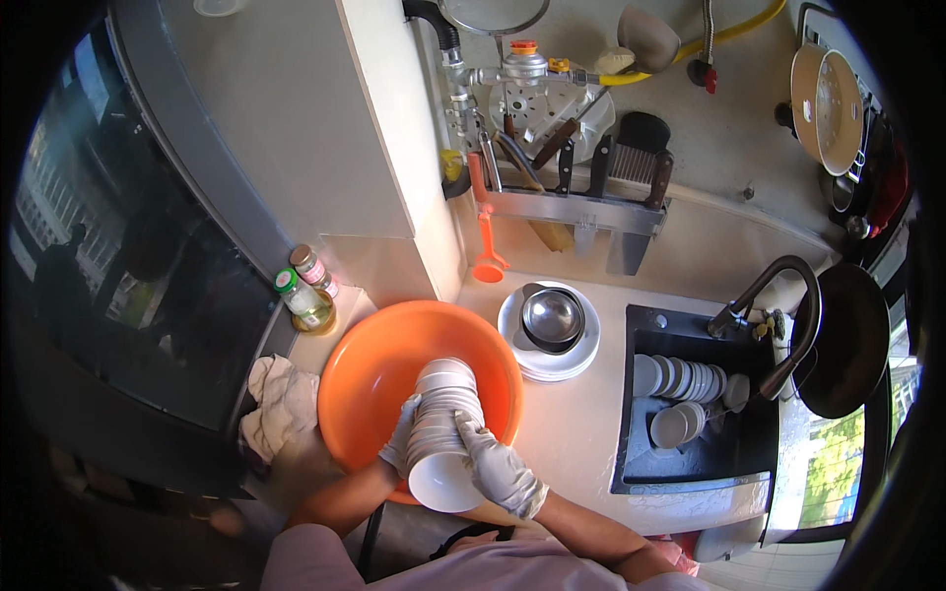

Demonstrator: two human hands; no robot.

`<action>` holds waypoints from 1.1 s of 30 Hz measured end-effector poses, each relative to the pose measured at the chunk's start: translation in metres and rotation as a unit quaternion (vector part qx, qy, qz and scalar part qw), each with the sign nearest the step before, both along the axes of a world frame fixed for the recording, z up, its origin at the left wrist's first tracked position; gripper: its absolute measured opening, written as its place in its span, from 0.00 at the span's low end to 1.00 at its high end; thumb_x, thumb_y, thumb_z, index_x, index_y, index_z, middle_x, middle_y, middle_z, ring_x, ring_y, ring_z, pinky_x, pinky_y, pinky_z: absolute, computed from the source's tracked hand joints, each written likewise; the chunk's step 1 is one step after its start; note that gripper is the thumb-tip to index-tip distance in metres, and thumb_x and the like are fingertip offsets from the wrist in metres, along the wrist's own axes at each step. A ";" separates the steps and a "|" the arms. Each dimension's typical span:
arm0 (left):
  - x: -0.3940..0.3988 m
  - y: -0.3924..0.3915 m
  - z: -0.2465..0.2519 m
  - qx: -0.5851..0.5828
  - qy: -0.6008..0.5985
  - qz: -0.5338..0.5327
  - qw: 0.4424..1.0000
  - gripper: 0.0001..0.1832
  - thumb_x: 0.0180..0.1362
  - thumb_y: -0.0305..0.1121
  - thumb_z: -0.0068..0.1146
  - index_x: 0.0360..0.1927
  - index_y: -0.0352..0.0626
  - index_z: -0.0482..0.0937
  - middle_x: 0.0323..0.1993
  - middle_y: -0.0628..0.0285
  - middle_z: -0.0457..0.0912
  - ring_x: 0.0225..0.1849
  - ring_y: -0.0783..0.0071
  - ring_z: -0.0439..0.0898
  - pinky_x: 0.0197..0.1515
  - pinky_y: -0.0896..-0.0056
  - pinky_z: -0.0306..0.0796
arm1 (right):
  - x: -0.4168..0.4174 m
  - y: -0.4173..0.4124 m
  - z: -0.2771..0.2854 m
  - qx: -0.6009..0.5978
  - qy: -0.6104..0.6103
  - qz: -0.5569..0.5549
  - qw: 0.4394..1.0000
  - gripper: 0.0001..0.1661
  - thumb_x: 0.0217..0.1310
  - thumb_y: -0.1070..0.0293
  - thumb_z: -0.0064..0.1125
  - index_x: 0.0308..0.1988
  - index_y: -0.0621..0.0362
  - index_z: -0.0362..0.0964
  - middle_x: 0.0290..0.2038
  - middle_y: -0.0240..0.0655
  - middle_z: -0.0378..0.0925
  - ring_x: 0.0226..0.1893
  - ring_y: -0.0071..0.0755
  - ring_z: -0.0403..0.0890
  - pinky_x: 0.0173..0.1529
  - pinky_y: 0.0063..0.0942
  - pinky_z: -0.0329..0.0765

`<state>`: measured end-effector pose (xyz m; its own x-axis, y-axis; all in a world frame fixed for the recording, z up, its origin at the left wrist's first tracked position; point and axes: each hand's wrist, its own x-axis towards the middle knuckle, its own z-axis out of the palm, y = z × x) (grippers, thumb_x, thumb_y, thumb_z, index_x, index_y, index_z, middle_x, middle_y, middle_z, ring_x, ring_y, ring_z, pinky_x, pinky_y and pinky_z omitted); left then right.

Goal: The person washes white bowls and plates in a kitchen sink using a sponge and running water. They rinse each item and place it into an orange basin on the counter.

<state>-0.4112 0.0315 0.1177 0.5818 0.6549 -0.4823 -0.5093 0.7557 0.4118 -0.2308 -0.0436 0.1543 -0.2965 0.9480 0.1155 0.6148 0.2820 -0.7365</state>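
Between my two gloved hands is a long stack of nested white bowls (443, 428), tilted on its side with one open mouth facing me. My left hand (404, 436) grips the stack from the left. On the other side my right hand (502, 465) clasps it, thumb laid along the rims. Both hands wear thin whitish gloves. Beneath and behind the stack stands a large orange plastic basin (362, 377); the part of its inside behind the bowls is hidden.
White plates (510, 325) carry metal bowls (553, 318) right of the basin. More white bowls (669, 427) lie in the dark sink (628, 473) under a curved faucet (809, 295). A crumpled cloth (277, 406) and bottles (310, 306) sit left. Knives (602, 162) hang in a wall rack.
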 end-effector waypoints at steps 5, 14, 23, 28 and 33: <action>-0.008 0.001 -0.021 -0.063 -0.083 0.003 0.994 0.40 0.51 0.60 0.43 0.57 0.36 0.62 0.50 0.46 0.71 0.48 0.54 0.76 0.55 0.55 0.69 | -0.008 0.011 0.009 -0.026 -0.041 0.010 0.999 0.32 0.52 0.74 0.46 0.59 0.64 0.55 0.36 0.56 0.75 0.28 0.52 0.79 0.32 0.41 0.76; -0.005 0.014 -0.027 -0.059 -0.018 -0.037 0.997 0.35 0.53 0.62 0.38 0.52 0.41 0.69 0.44 0.51 0.77 0.42 0.57 0.79 0.50 0.55 0.72 | -0.007 0.047 -0.038 -0.007 0.016 0.001 1.000 0.28 0.53 0.74 0.44 0.56 0.61 0.60 0.31 0.54 0.76 0.28 0.52 0.80 0.31 0.41 0.75; -0.008 0.035 -0.062 -0.075 0.039 -0.027 0.996 0.30 0.61 0.54 0.35 0.55 0.40 0.67 0.47 0.50 0.76 0.44 0.59 0.78 0.53 0.59 0.69 | -0.026 0.048 -0.040 0.024 -0.185 -0.054 0.981 0.22 0.55 0.72 0.44 0.51 0.64 0.64 0.20 0.46 0.73 0.19 0.42 0.78 0.22 0.38 0.72; -0.026 0.047 -0.078 0.255 0.430 -0.135 0.855 0.33 0.61 0.58 0.37 0.60 0.42 0.63 0.55 0.58 0.70 0.53 0.65 0.71 0.55 0.64 0.66 | -0.048 0.054 -0.030 0.080 -0.220 0.031 0.972 0.30 0.53 0.57 0.49 0.49 0.72 0.64 0.31 0.52 0.73 0.33 0.46 0.78 0.33 0.38 0.73; 0.018 0.041 -0.010 0.159 0.270 -0.138 0.940 0.32 0.64 0.52 0.34 0.64 0.39 0.55 0.63 0.56 0.59 0.59 0.67 0.64 0.62 0.71 0.57 | -0.064 0.046 -0.050 0.129 -0.315 -0.039 0.940 0.46 0.54 0.44 0.44 0.57 0.77 0.55 0.62 0.60 0.51 0.59 0.60 0.60 0.53 0.50 0.67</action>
<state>-0.3934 0.0730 0.1076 0.4773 0.6762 -0.5611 0.0358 0.6231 0.7813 -0.2949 0.0029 0.1045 -0.3144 0.9341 0.1694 0.9318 0.3378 -0.1331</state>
